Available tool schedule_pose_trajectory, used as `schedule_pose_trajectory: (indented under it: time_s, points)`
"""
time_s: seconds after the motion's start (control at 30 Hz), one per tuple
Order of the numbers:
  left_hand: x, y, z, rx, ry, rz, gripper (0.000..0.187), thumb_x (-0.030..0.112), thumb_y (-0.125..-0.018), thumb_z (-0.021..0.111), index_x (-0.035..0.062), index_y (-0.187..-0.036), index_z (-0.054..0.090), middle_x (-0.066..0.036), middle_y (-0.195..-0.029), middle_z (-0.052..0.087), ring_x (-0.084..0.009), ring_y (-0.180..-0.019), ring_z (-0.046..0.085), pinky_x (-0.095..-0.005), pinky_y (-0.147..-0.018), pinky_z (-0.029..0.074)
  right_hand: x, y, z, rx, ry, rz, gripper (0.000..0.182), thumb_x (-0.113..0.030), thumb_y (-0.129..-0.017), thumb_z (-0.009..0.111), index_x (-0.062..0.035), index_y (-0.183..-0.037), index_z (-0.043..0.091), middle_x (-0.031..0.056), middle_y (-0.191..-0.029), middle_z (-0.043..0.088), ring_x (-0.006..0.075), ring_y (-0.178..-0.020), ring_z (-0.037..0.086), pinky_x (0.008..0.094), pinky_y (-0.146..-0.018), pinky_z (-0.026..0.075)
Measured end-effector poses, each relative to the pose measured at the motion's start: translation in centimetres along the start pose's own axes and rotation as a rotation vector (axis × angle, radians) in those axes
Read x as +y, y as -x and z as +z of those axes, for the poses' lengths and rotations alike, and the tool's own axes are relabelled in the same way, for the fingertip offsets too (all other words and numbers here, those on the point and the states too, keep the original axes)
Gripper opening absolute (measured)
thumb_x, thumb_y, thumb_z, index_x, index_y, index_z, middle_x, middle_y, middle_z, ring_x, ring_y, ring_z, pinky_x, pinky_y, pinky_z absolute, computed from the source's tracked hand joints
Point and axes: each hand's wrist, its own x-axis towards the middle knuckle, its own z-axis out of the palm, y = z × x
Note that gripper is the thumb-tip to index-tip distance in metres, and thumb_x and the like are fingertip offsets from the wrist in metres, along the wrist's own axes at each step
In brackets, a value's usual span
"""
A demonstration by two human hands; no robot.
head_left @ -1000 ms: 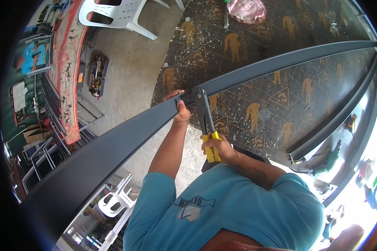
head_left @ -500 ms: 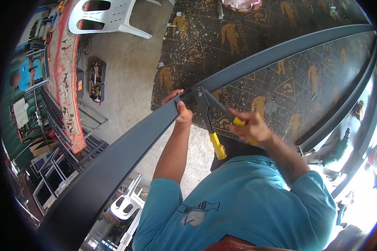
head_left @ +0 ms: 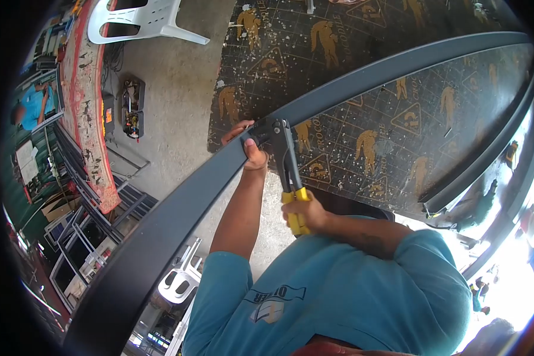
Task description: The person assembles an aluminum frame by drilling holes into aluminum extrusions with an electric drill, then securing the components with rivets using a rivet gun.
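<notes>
A long dark grey metal profile (head_left: 178, 207) runs diagonally from the lower left to the table's far right corner. My left hand (head_left: 252, 148) grips it near the table edge, thumb on the near side and fingers over the far side. Beside that hand, the dark head of a hand riveter (head_left: 286, 157) with yellow grips rests against the profile. My right hand (head_left: 304, 213) is wrapped round both yellow grips, which are close together. The tool's tip is hidden at the profile.
The dark printed table (head_left: 344, 154) bears another dark profile (head_left: 486, 154) on the right. A white chair (head_left: 154, 21), a toolbox (head_left: 132, 110) and a worn red plank (head_left: 84, 113) are at left. A person (head_left: 34, 107) in blue is at the far left.
My right hand has moved left and down, bringing the riveter's spread handles together. My left hand stays on the profile. The view has shifted slightly.
</notes>
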Motion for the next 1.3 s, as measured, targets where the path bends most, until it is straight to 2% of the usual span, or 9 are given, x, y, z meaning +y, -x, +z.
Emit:
schedule_pose_trajectory:
  time_s: [0.2,0.33,0.43,0.6,0.73,0.8,0.87,1.1,1.3]
  points:
    - [0.2,-0.5,0.3,0.021,-0.019,0.014,0.036,0.029,-0.083,0.055,-0.0034,-0.094,0.042,-0.022,-0.085,0.055,-0.0312,-0.073,0.061,-0.0388,-0.065,0.053,-1.9,1.6,-0.7,-0.015,-0.047,-0.094,0.027,-0.011,-0.078,0.067,-0.0014,-0.101,0.056,0.007,-0.08,0.06,0.0158,-0.071,0.058,0.0304,-0.064,0.048]
    - [0.1,-0.4,0.1,0.017,-0.047,0.022,0.039,0.033,-0.085,0.056,-0.0035,-0.094,0.043,-0.021,-0.085,0.056,-0.0301,-0.073,0.061,-0.0382,-0.066,0.053,-2.7,2.2,-3.8,0.092,0.177,-0.612,0.063,-0.01,-0.08,0.072,-0.0024,-0.136,0.046,0.004,-0.088,0.062,0.0113,-0.073,0.058,0.0244,-0.065,0.048]
    - [-0.2,-0.2,-0.2,-0.001,-0.056,0.027,0.039,0.032,-0.085,0.056,-0.0038,-0.095,0.043,-0.022,-0.087,0.056,-0.0298,-0.073,0.061,-0.0381,-0.067,0.053,-10.1,6.7,-5.0,0.171,0.865,-0.307,0.063,-0.019,-0.084,0.068,-0.0051,-0.14,0.041,0.0033,-0.061,0.058,0.0088,-0.047,0.053,0.0243,-0.045,0.044]
    - [-0.2,-0.4,0.1,0.039,0.026,0.032,0.039,0.03,-0.086,0.057,-0.0051,-0.094,0.044,-0.021,-0.086,0.056,-0.0296,-0.074,0.061,-0.0379,-0.067,0.053,-12.0,6.0,-5.6,0.046,0.998,-0.352,0.06,-0.021,-0.083,0.069,-0.0013,-0.136,0.047,0.0035,-0.061,0.058,0.0093,-0.048,0.054,0.0235,-0.043,0.042]
    - [0.1,-0.2,0.0,0.009,0.011,0.023,0.039,0.03,-0.086,0.058,-0.0055,-0.094,0.044,-0.019,-0.086,0.054,-0.03,-0.076,0.061,-0.0378,-0.067,0.054,-2.6,1.0,-6.8,-0.005,-0.074,-0.236,0.049,-0.031,-0.085,0.07,-0.0001,-0.121,0.058,0.0073,-0.098,0.064,0.0147,-0.086,0.062,0.0285,-0.072,0.052]
    - [-0.2,0.0,0.1,0.041,0.0,-0.017,0.034,0.029,-0.084,0.053,-0.0013,-0.095,0.044,-0.02,-0.086,0.056,-0.0307,-0.073,0.06,-0.039,-0.067,0.053,-1.6,1.1,-4.9,-0.304,-0.304,-0.01,0.075,-0.054,-0.087,0.059,0.0003,-0.134,0.041,0.0166,-0.125,0.053,0.0297,-0.113,0.053,0.0412,-0.097,0.043]
    - [-0.3,0.1,-0.1,0.028,-0.002,-0.016,0.034,0.029,-0.083,0.053,-0.0015,-0.096,0.044,-0.02,-0.086,0.056,-0.0308,-0.074,0.061,-0.0388,-0.068,0.053,-1.9,1.8,-3.4,-0.52,-0.423,0.103,0.079,-0.061,-0.087,0.052,-0.0009,-0.135,0.038,0.0166,-0.119,0.056,0.0311,-0.108,0.056,0.0438,-0.096,0.041]
    - [-0.7,0.6,0.2,0.071,0.062,-0.048,0.041,0.032,-0.086,0.057,-0.0035,-0.099,0.043,-0.021,-0.089,0.056,-0.0329,-0.083,0.061,-0.0429,-0.077,0.053,0.0,0.0,-0.3,-0.005,0.104,-0.174,0.029,-0.005,-0.072,0.07,-0.0022,-0.097,0.055,0.0068,-0.071,0.058,0.0177,-0.057,0.058,0.0315,-0.052,0.047]
    - [-0.3,0.3,-0.6,-0.01,-0.079,-0.056,0.047,0.041,-0.09,0.053,-0.0046,-0.101,0.047,-0.02,-0.095,0.061,-0.0302,-0.085,0.061,-0.038,-0.078,0.05,-2.0,6.5,-4.7,0.318,0.379,-0.64,0.026,-0.007,-0.075,0.07,-0.006,-0.097,0.056,0.0023,-0.071,0.056,0.0101,-0.057,0.055,0.0285,-0.049,0.045]
